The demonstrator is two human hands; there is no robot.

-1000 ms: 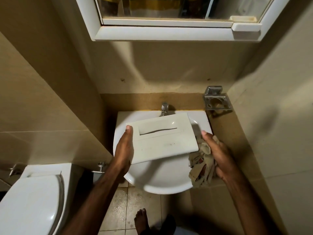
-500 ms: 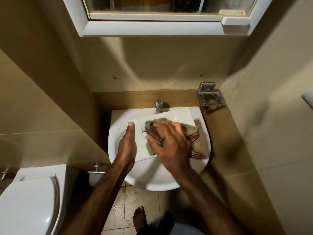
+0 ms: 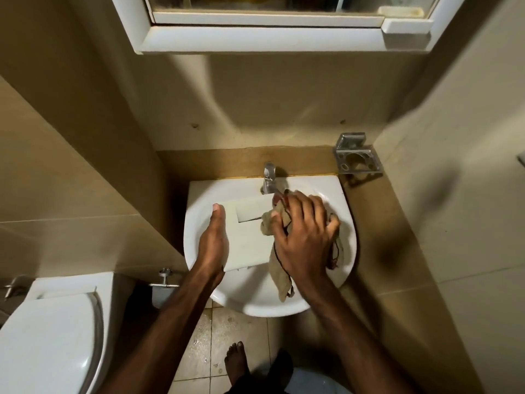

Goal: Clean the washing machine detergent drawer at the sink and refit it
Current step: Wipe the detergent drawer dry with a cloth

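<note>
The white detergent drawer (image 3: 250, 240) lies front panel up across the white sink (image 3: 199, 223), below the metal tap (image 3: 269, 180). My left hand (image 3: 213, 243) holds the drawer by its left edge, thumb on top and the fingers hidden underneath. My right hand (image 3: 305, 240) presses a beige cloth with red and dark markings (image 3: 279, 273) onto the right half of the panel, fingers spread and bent over the cloth. The cloth's tail hangs down into the basin. The drawer's right end is hidden under my hand and the cloth.
A white toilet (image 3: 54, 331) stands at the lower left, with a wall valve (image 3: 166, 277) beside the sink. A metal holder (image 3: 356, 159) is fixed to the wall at the right. A mirror cabinet (image 3: 270, 38) hangs above. My bare foot (image 3: 235, 362) stands on the tiled floor.
My right hand brought the cloth from the drawer's right side onto its front panel and has slid it rightward across the panel. My left hand keeps its hold on the left edge.
</note>
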